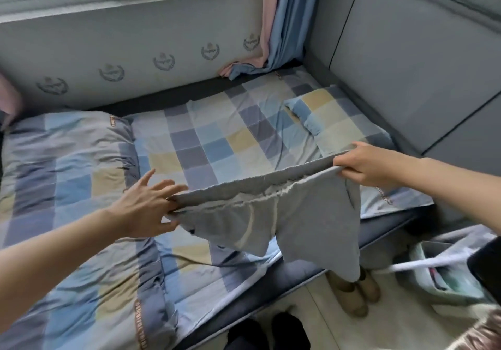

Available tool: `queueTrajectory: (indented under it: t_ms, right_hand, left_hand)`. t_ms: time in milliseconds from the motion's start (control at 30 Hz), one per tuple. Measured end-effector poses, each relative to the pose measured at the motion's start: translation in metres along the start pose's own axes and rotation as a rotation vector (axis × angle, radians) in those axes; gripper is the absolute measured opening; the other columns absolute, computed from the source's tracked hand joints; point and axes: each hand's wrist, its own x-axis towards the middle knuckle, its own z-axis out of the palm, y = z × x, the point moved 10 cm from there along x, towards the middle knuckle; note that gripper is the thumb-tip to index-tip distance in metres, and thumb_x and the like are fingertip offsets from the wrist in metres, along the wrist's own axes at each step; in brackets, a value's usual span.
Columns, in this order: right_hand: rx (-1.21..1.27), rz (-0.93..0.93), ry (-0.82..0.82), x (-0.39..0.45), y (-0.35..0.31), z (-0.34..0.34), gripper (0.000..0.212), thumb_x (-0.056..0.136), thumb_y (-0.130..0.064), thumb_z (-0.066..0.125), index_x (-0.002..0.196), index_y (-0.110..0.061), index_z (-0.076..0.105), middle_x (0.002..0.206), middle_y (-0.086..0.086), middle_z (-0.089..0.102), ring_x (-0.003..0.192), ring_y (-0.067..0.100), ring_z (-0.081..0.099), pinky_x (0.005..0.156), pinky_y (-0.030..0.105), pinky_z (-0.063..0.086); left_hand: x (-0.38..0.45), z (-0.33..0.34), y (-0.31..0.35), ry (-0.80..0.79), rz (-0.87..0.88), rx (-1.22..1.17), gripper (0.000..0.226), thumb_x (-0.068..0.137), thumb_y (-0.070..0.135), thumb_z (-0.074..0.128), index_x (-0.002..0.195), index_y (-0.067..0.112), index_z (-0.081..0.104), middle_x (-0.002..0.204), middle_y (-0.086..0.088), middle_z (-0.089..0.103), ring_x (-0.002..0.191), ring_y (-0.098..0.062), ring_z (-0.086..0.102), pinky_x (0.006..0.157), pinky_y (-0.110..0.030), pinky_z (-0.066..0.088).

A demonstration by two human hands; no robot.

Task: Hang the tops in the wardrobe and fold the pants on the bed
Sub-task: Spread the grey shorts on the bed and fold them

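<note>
both hands [146, 208] [360, 166] pinch grey shorts [284, 219] by waistband | over bed [189, 143] | risk: left pinch looks light, corner may slip

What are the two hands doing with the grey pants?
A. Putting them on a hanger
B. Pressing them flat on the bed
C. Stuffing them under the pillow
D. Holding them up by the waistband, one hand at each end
D: the left hand and the right hand each grip one end of the waistband, so the grey pants hang stretched between them, the legs dangling over the edge of the bed.
</note>
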Motion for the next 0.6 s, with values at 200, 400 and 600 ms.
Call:
queueTrajectory:
  t_ms: [200, 400, 600]
  right_hand:
    - [0.132, -0.005, 0.009, 0.008, 0.024, 0.010, 0.017, 0.090, -0.027, 0.060, 0.081, -0.025, 0.047, 0.065, -0.010, 0.053, 0.060, 0.018, 0.054, 0.057, 0.034, 0.043]
    - [-0.015, -0.231, 0.054, 0.009, 0.045, 0.014, 0.018, 0.092, -0.030, 0.057, 0.080, -0.026, 0.044, 0.074, -0.011, 0.050, 0.069, 0.014, 0.051, 0.069, 0.026, 0.042]
    - [0.325, 0.180, 0.113, 0.030, 0.111, 0.008, 0.037, 0.092, -0.042, 0.057, 0.120, -0.027, 0.039, 0.085, -0.003, 0.054, 0.076, 0.022, 0.055, 0.069, 0.036, 0.042]
  left_hand:
    - [0.008, -0.018, 0.009, 0.205, -0.091, -0.246, 0.058, 0.094, 0.054, 0.031, 0.073, 0.024, 0.077, 0.101, 0.005, 0.070, 0.085, -0.017, 0.069, 0.091, -0.040, 0.053]
    - [-0.005, -0.015, -0.029, 0.332, -0.360, -0.796, 0.024, 0.091, 0.026, 0.061, 0.097, 0.008, 0.076, 0.101, -0.006, 0.070, 0.088, -0.026, 0.069, 0.074, -0.035, 0.051]
    - [-0.009, 0.003, -0.064, 0.395, -0.841, -1.149, 0.029, 0.098, 0.010, 0.053, 0.095, -0.017, 0.061, 0.080, -0.011, 0.051, 0.076, -0.021, 0.044, 0.065, -0.032, 0.037]
